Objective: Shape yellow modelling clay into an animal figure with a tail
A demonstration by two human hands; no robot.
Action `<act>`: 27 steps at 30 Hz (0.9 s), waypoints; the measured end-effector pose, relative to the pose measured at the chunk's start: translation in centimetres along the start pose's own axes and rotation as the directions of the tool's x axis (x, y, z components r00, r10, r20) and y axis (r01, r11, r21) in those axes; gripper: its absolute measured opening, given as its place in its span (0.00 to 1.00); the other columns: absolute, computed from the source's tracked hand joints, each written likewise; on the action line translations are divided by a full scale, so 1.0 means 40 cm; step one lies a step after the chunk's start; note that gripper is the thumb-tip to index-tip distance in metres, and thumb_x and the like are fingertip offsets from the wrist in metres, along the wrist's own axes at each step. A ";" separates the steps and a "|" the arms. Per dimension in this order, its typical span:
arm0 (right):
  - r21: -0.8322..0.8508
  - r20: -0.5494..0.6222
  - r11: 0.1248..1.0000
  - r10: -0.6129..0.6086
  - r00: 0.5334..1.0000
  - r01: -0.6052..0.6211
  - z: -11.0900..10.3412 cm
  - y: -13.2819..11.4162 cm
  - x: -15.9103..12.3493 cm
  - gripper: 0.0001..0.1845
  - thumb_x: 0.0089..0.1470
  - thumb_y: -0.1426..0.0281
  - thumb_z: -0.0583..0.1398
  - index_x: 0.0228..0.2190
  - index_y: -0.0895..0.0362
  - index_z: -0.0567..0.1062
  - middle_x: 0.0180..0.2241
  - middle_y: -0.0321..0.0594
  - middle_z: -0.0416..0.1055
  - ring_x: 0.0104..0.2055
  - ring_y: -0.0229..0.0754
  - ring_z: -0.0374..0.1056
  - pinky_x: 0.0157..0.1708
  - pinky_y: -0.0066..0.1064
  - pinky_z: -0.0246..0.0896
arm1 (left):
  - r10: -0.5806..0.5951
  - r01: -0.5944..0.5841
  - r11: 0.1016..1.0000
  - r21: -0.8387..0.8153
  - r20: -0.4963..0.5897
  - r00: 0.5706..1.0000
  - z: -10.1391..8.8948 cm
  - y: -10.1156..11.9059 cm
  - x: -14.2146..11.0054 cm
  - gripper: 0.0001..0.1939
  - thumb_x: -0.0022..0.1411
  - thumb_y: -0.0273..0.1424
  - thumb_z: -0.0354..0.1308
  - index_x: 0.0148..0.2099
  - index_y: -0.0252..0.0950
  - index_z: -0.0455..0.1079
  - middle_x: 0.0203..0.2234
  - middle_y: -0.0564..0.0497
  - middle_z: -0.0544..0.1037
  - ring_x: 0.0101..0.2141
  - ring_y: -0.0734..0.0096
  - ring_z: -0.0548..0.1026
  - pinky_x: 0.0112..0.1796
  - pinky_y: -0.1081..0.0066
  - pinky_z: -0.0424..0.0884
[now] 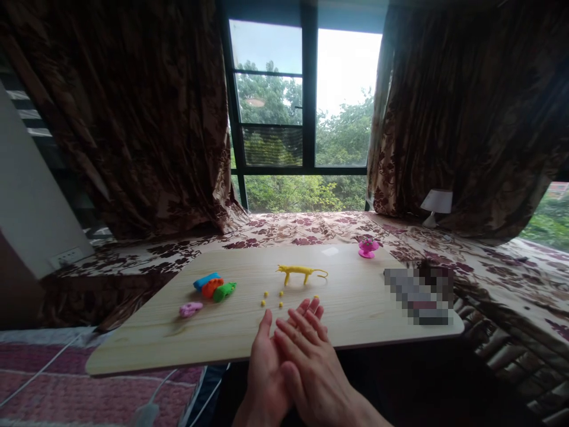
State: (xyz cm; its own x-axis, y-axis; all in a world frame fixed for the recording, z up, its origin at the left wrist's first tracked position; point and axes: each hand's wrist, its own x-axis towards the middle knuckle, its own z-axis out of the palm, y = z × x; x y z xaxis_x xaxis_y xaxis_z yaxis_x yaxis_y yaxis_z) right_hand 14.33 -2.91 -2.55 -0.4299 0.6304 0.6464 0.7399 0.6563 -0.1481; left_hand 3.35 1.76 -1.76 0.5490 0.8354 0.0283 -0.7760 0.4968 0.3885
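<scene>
My left hand (pixel 265 370) is palm up near the table's front edge, its thumb sticking up. My right hand (pixel 320 370) lies across it, palm to palm, with fingers stretched and pressed on the left. Whatever may be between the palms is hidden. Just beyond the fingertips a bit of yellow clay (pixel 316 297) shows. Several small yellow clay balls (pixel 281 305) lie to the left of it. Farther back stands a yellow clay animal figure (pixel 296 270) with legs and a long curled tail.
Blue (pixel 207 280), orange (pixel 212 289), green (pixel 224 292) and pink clay lumps (pixel 191 309) lie on the left of the wooden table (pixel 146 347). A pink clay piece with green dots (pixel 368 248) stands at the back right. A blurred-out object (pixel 420 296) occupies the right side.
</scene>
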 end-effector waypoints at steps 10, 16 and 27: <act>0.167 -0.088 0.975 0.165 0.982 -0.149 -0.016 0.048 -0.008 0.13 0.56 0.72 0.54 0.41 0.50 0.73 0.48 0.37 0.69 0.58 0.45 0.53 0.57 0.46 0.49 | -0.133 0.131 0.991 0.033 0.054 0.990 0.008 -0.007 -0.011 0.25 0.63 0.43 0.42 0.54 0.31 0.61 0.48 0.38 0.71 0.48 0.57 0.71 0.49 0.57 0.64; 0.070 -0.121 0.957 0.289 0.950 -0.283 -0.022 0.146 -0.034 0.10 0.54 0.73 0.56 0.38 0.52 0.73 0.38 0.38 0.73 0.43 0.42 0.66 0.48 0.39 0.58 | 0.097 -0.026 0.950 0.312 -0.213 0.972 0.006 0.001 -0.006 0.20 0.60 0.38 0.52 0.50 0.31 0.65 0.47 0.41 0.72 0.48 0.60 0.70 0.51 0.60 0.62; -0.176 0.004 0.937 0.308 0.951 -0.302 -0.060 0.290 -0.104 0.14 0.55 0.74 0.53 0.40 0.53 0.74 0.42 0.43 0.70 0.49 0.48 0.61 0.49 0.41 0.55 | 0.516 -0.260 -0.205 0.944 0.330 0.791 -0.081 -0.044 0.029 0.10 0.51 0.33 0.60 0.38 0.42 0.75 0.40 0.47 0.75 0.46 0.53 0.66 0.56 0.54 0.47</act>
State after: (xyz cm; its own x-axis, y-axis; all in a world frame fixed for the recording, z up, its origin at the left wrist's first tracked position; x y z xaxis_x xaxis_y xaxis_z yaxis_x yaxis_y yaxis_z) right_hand 25.95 1.08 -5.15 -0.1831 0.8033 0.5667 0.9141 0.3512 -0.2025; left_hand 4.35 2.62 -5.39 0.1365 0.8391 0.5266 0.3095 -0.5411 0.7820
